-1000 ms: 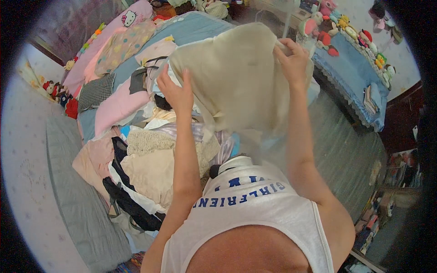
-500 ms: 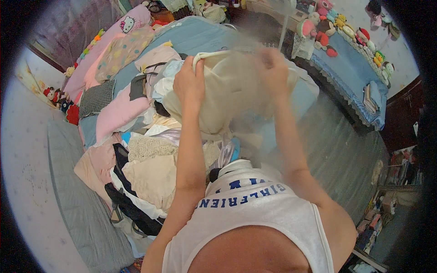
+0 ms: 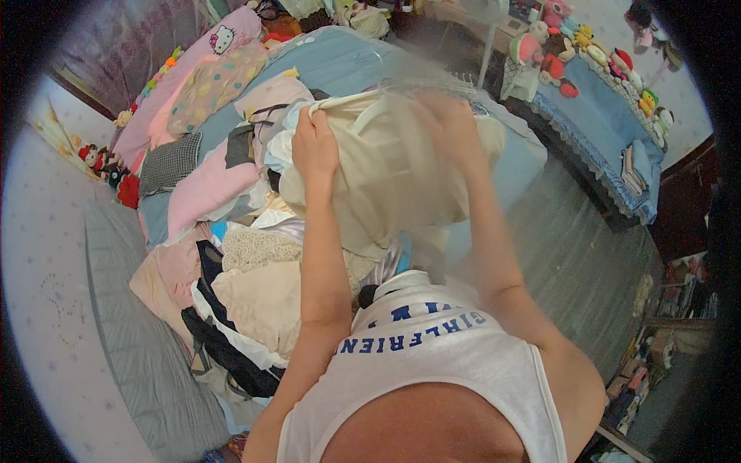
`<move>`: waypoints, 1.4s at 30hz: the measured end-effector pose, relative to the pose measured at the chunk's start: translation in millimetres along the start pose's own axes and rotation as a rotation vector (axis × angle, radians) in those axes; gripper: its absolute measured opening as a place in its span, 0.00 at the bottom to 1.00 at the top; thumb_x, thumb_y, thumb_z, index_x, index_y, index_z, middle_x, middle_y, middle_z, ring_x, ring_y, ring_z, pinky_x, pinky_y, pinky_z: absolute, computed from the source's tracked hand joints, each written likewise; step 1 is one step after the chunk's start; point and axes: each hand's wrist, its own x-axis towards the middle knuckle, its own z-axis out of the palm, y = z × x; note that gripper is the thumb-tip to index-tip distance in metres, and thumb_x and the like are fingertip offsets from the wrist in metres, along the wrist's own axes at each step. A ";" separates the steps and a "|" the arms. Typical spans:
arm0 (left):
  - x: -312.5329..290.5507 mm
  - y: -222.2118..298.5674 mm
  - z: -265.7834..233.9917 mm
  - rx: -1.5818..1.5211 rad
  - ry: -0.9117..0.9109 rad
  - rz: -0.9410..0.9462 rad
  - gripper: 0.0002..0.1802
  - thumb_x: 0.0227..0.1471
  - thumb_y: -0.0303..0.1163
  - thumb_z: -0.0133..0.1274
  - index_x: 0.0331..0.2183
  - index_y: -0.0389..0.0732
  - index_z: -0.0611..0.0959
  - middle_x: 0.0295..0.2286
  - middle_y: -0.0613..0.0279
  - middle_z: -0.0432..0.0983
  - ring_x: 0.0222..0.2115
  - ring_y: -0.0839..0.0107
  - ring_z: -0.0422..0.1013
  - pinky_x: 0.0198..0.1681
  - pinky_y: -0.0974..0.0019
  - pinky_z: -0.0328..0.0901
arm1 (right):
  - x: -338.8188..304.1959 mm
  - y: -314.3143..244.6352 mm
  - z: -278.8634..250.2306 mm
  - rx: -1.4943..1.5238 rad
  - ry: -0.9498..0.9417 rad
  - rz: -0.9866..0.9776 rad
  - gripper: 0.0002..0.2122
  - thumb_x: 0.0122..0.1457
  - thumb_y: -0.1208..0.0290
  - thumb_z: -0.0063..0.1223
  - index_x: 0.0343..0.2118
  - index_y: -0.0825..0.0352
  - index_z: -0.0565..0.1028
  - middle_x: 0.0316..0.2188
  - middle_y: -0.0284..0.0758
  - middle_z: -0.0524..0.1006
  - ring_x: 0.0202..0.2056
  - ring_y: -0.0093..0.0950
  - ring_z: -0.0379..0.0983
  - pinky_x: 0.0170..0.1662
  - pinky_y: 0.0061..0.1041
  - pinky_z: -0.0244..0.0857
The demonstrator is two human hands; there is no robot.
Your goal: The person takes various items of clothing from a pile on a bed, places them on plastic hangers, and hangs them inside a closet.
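A cream-coloured garment (image 3: pixel 363 177) hangs spread between my arms above the bed; its exact kind does not show. My left hand (image 3: pixel 315 147) is closed on its upper left edge. My right hand (image 3: pixel 451 127) is over the garment's upper right part, its fingers smeared by motion, so its grip cannot be made out. Just beyond that hand lies a blurred row of what look like clear hangers (image 3: pixel 455 83). Nearer me and to the left, a pile of clothes holds a beige piece (image 3: pixel 258 305), a cream openwork knit (image 3: pixel 258 251) and black strips of cloth (image 3: pixel 224 351).
A blue-covered bed (image 3: pixel 324 62) carries a pink pillow (image 3: pixel 212 193) and a dark checked cushion (image 3: pixel 170 163). Grey padding (image 3: pixel 147 332) runs along the left wall. At the right stands a blue-covered bench (image 3: pixel 594 131) with several soft toys and folded cloth (image 3: pixel 637 166).
My right hand has moved left and slightly farther away, over the garment. The cream cloth now hangs more fully spread and reaches farther right. My left hand keeps its hold, nearly in place.
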 end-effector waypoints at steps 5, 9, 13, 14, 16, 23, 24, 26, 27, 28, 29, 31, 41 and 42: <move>-4.8 12.2 -0.8 -0.033 -0.098 -0.063 0.18 0.47 0.42 0.49 0.21 0.35 0.74 0.17 0.59 0.69 0.19 0.69 0.64 0.26 0.68 0.58 | -2.0 5.6 3.6 -0.066 0.199 0.105 0.12 0.52 0.61 0.48 0.26 0.65 0.74 0.24 0.38 0.74 0.27 0.38 0.71 0.32 0.33 0.61; -6.0 5.9 3.0 -0.029 -0.079 -0.065 0.16 0.45 0.40 0.53 0.19 0.36 0.74 0.14 0.66 0.68 0.16 0.78 0.61 0.22 0.72 0.57 | 2.2 -5.8 -9.9 -0.158 0.167 0.256 0.12 0.52 0.60 0.47 0.28 0.65 0.75 0.25 0.39 0.75 0.28 0.39 0.71 0.31 0.35 0.62; -4.1 3.6 1.5 0.036 -0.026 -0.020 0.15 0.45 0.39 0.53 0.21 0.36 0.75 0.15 0.66 0.69 0.17 0.77 0.62 0.23 0.72 0.58 | 3.2 9.2 -10.5 -0.009 -0.043 -0.014 0.14 0.51 0.57 0.49 0.28 0.65 0.75 0.24 0.36 0.75 0.30 0.33 0.71 0.42 0.34 0.57; -2.5 0.6 -0.6 0.052 0.004 -0.012 0.15 0.45 0.38 0.53 0.21 0.35 0.75 0.15 0.66 0.70 0.17 0.78 0.63 0.23 0.73 0.58 | 1.5 10.8 -8.3 -0.007 -0.044 -0.017 0.14 0.51 0.57 0.49 0.28 0.65 0.75 0.24 0.36 0.75 0.30 0.33 0.71 0.42 0.34 0.57; 1.6 -9.3 -2.0 0.023 0.027 -0.002 0.13 0.44 0.38 0.54 0.22 0.37 0.76 0.15 0.64 0.71 0.17 0.74 0.65 0.22 0.70 0.58 | -1.0 12.7 -4.7 -0.201 0.073 -0.227 0.15 0.48 0.55 0.53 0.26 0.64 0.76 0.22 0.33 0.74 0.30 0.30 0.69 0.46 0.33 0.51; 18.6 3.0 -9.5 -0.263 -0.040 0.206 0.19 0.41 0.38 0.58 0.34 0.36 0.76 0.27 0.60 0.75 0.27 0.75 0.69 0.34 0.70 0.62 | 18.5 17.6 -28.9 -0.207 0.183 -0.119 0.15 0.43 0.54 0.57 0.23 0.63 0.76 0.17 0.30 0.70 0.24 0.28 0.65 0.41 0.30 0.51; 22.4 -0.5 -10.6 -0.264 -0.039 0.207 0.19 0.41 0.38 0.58 0.34 0.36 0.76 0.27 0.60 0.75 0.27 0.75 0.69 0.34 0.70 0.62 | 24.4 20.1 -32.9 -0.207 0.184 -0.121 0.15 0.43 0.54 0.57 0.23 0.63 0.76 0.17 0.30 0.70 0.24 0.28 0.65 0.41 0.30 0.51; 30.2 -15.7 -8.7 -0.300 -0.008 0.290 0.26 0.40 0.36 0.59 0.42 0.36 0.71 0.35 0.59 0.74 0.35 0.74 0.67 0.42 0.72 0.60 | 34.4 28.5 -40.8 -0.176 0.275 -0.207 0.15 0.43 0.54 0.57 0.22 0.62 0.75 0.15 0.28 0.68 0.23 0.27 0.65 0.40 0.28 0.51; 33.5 -24.0 -8.7 -0.400 -0.095 0.230 0.31 0.40 0.35 0.59 0.46 0.36 0.67 0.39 0.58 0.72 0.39 0.74 0.66 0.45 0.72 0.58 | 40.6 29.1 -44.6 -0.210 0.247 -0.215 0.14 0.43 0.55 0.57 0.22 0.61 0.75 0.15 0.27 0.68 0.23 0.25 0.64 0.40 0.28 0.50; 33.4 -32.9 -5.3 -0.399 -0.095 0.231 0.31 0.40 0.35 0.59 0.46 0.36 0.67 0.39 0.58 0.72 0.39 0.74 0.66 0.45 0.72 0.58 | 45.0 28.5 -46.8 -0.208 0.249 -0.215 0.14 0.43 0.55 0.57 0.22 0.61 0.75 0.15 0.27 0.68 0.23 0.25 0.64 0.40 0.28 0.50; 32.0 -36.7 -0.5 -0.532 -0.148 0.146 0.31 0.40 0.35 0.59 0.45 0.36 0.67 0.39 0.58 0.71 0.39 0.73 0.66 0.45 0.71 0.58 | 49.4 25.8 -51.1 -0.223 0.253 -0.237 0.13 0.43 0.55 0.57 0.22 0.61 0.75 0.15 0.27 0.67 0.23 0.25 0.64 0.40 0.27 0.50; 26.2 -44.7 9.2 -0.636 -0.169 0.062 0.29 0.40 0.35 0.60 0.44 0.37 0.69 0.38 0.60 0.72 0.38 0.74 0.66 0.43 0.71 0.59 | 57.5 31.2 -55.8 -0.279 0.244 -0.310 0.13 0.44 0.55 0.57 0.23 0.61 0.75 0.16 0.26 0.68 0.24 0.24 0.64 0.41 0.27 0.50; -39.8 -52.9 79.6 -0.744 -0.665 -0.182 0.33 0.37 0.36 0.62 0.45 0.33 0.68 0.41 0.60 0.67 0.41 0.71 0.65 0.44 0.67 0.60 | 68.3 19.1 -70.2 -0.046 0.401 -0.036 0.14 0.46 0.61 0.57 0.30 0.68 0.76 0.15 0.27 0.66 0.20 0.16 0.57 0.24 0.17 0.53; -43.8 -54.0 87.1 -0.744 -0.668 -0.178 0.33 0.37 0.36 0.62 0.45 0.33 0.68 0.41 0.60 0.67 0.41 0.71 0.65 0.44 0.67 0.60 | 69.3 13.2 -68.2 0.073 0.429 -0.011 0.14 0.46 0.61 0.57 0.30 0.67 0.76 0.15 0.25 0.66 0.19 0.15 0.57 0.23 0.17 0.52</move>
